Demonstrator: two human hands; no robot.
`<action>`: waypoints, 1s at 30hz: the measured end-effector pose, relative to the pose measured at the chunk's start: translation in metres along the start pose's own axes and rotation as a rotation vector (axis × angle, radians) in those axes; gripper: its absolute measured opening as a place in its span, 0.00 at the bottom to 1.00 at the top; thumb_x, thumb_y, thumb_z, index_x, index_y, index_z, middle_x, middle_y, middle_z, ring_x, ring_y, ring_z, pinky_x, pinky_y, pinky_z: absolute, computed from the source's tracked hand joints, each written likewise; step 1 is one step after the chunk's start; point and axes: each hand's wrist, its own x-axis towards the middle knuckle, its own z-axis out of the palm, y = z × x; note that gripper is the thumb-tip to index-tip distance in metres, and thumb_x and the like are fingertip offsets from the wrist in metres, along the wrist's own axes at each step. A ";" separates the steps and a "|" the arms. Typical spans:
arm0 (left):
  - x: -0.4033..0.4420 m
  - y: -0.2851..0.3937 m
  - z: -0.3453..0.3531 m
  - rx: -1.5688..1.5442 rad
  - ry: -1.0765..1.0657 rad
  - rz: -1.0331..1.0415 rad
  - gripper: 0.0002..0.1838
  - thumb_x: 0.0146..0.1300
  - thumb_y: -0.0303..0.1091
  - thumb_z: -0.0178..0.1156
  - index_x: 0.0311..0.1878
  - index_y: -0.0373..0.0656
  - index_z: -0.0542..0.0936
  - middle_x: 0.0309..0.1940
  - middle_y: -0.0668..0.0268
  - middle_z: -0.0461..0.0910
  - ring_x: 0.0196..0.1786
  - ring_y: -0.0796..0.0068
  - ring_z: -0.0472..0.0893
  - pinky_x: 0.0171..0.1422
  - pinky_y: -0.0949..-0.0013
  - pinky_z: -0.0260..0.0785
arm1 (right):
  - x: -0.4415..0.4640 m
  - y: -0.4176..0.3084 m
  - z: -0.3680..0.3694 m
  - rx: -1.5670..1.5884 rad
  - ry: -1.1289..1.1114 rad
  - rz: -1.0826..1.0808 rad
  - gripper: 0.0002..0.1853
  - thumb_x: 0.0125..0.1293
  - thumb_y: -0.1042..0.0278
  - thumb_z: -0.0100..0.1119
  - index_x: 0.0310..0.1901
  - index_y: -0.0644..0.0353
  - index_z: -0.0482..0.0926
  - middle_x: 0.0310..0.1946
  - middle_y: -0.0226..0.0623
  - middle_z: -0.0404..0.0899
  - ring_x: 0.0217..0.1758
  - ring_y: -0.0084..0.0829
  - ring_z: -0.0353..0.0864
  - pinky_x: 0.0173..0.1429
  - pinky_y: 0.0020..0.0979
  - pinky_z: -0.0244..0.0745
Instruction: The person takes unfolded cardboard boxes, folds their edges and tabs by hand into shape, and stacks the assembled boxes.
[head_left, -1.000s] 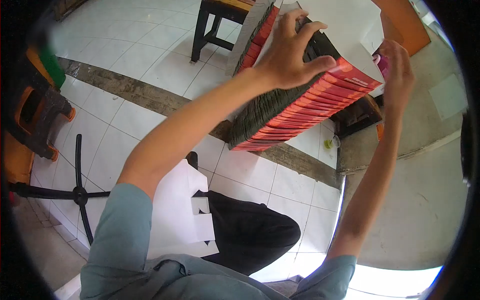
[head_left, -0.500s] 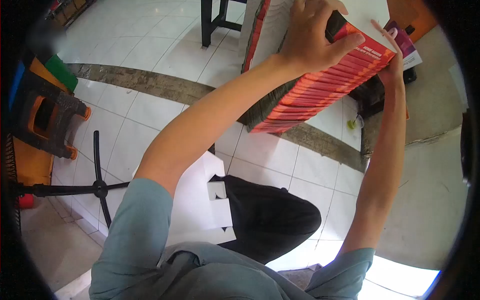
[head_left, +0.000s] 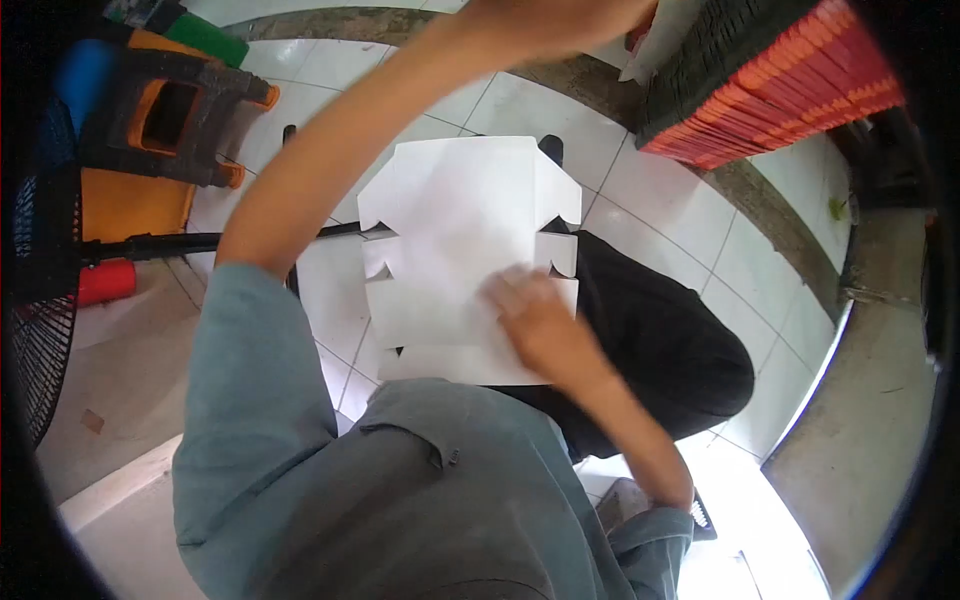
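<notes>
On my lap lies a flat white die-cut cardboard sheet [head_left: 450, 200] with notched flaps on both sides. My right hand [head_left: 540, 325] is over its lower right part, its fingers smeared by motion, and whatever they hold cannot be made out. Stretched out to the top edge of the picture is my left hand [head_left: 565, 20], blurred and partly cut off, its fingers not readable. A tall stack of red and black printed sheets [head_left: 770, 90] stands to the right of that hand.
A dark and orange stool [head_left: 165, 115] stands at the upper left, beside a black fan [head_left: 45, 270]. Near the fan lies a red cylinder [head_left: 105, 282]. A thin black leg [head_left: 160, 245] reaches toward my lap. A pale wall [head_left: 850, 420] borders the right side.
My right hand has left the stack and come down to the white sheet. My left hand has also come off the stack. The view has turned down toward my lap.
</notes>
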 end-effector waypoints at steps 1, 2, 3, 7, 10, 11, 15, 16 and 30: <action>-0.036 0.020 -0.017 0.009 -0.082 -0.222 0.38 0.65 0.60 0.57 0.64 0.35 0.67 0.58 0.48 0.68 0.62 0.52 0.70 0.65 0.53 0.63 | 0.002 -0.022 0.030 0.063 -0.025 -0.015 0.22 0.67 0.64 0.54 0.60 0.62 0.73 0.68 0.44 0.65 0.74 0.46 0.59 0.73 0.51 0.57; -0.074 0.027 -0.036 0.193 -0.168 -0.254 0.34 0.67 0.54 0.57 0.63 0.35 0.67 0.61 0.48 0.68 0.62 0.55 0.71 0.62 0.56 0.66 | -0.003 -0.043 0.052 0.134 -0.051 -0.023 0.23 0.67 0.63 0.52 0.62 0.63 0.72 0.71 0.43 0.62 0.76 0.46 0.55 0.74 0.52 0.55; -0.111 0.033 -0.056 0.379 -0.260 -0.272 0.30 0.68 0.49 0.58 0.63 0.35 0.68 0.63 0.49 0.68 0.62 0.57 0.72 0.60 0.59 0.69 | -0.011 -0.057 0.069 0.156 -0.023 -0.006 0.23 0.67 0.63 0.52 0.62 0.63 0.72 0.71 0.43 0.62 0.76 0.46 0.55 0.74 0.52 0.55; -0.198 0.099 -0.093 0.382 -0.195 -0.583 0.24 0.72 0.45 0.54 0.60 0.34 0.71 0.59 0.53 0.70 0.57 0.65 0.76 0.53 0.65 0.73 | -0.021 -0.091 0.091 -0.118 -0.112 -0.059 0.23 0.65 0.64 0.52 0.60 0.65 0.73 0.63 0.50 0.71 0.70 0.49 0.66 0.67 0.51 0.66; -0.225 0.135 -0.118 0.384 -0.067 -0.761 0.21 0.74 0.44 0.50 0.57 0.34 0.72 0.57 0.54 0.72 0.54 0.66 0.77 0.52 0.66 0.73 | -0.017 -0.095 0.082 -0.102 -0.194 -0.021 0.20 0.63 0.66 0.54 0.54 0.67 0.75 0.51 0.50 0.79 0.56 0.47 0.79 0.55 0.47 0.76; -0.224 0.144 -0.122 0.367 -0.062 -0.756 0.21 0.74 0.44 0.50 0.57 0.34 0.72 0.57 0.54 0.72 0.54 0.66 0.77 0.52 0.66 0.73 | -0.014 -0.094 0.075 -0.056 -0.262 -0.024 0.19 0.63 0.66 0.55 0.52 0.68 0.76 0.43 0.48 0.82 0.48 0.45 0.83 0.48 0.43 0.80; -0.193 0.168 -0.132 0.321 -0.085 -0.903 0.19 0.75 0.43 0.48 0.53 0.33 0.75 0.52 0.55 0.76 0.52 0.66 0.78 0.53 0.64 0.72 | -0.008 -0.095 0.041 0.234 -0.212 0.071 0.14 0.60 0.68 0.57 0.47 0.65 0.77 0.34 0.40 0.81 0.37 0.39 0.84 0.39 0.37 0.79; -0.185 0.171 -0.135 0.334 -0.177 -0.904 0.19 0.75 0.42 0.48 0.51 0.33 0.76 0.49 0.55 0.78 0.52 0.65 0.78 0.52 0.63 0.72 | -0.007 -0.096 0.035 0.302 -0.073 0.109 0.14 0.58 0.70 0.58 0.45 0.64 0.77 0.33 0.39 0.80 0.35 0.37 0.82 0.36 0.36 0.77; -0.179 0.168 -0.034 0.632 -0.548 0.022 0.32 0.69 0.51 0.55 0.71 0.49 0.62 0.63 0.55 0.74 0.61 0.51 0.78 0.73 0.41 0.57 | -0.046 -0.071 -0.123 0.194 0.769 -0.185 0.08 0.43 0.69 0.60 0.29 0.58 0.79 0.25 0.31 0.74 0.31 0.32 0.75 0.39 0.35 0.71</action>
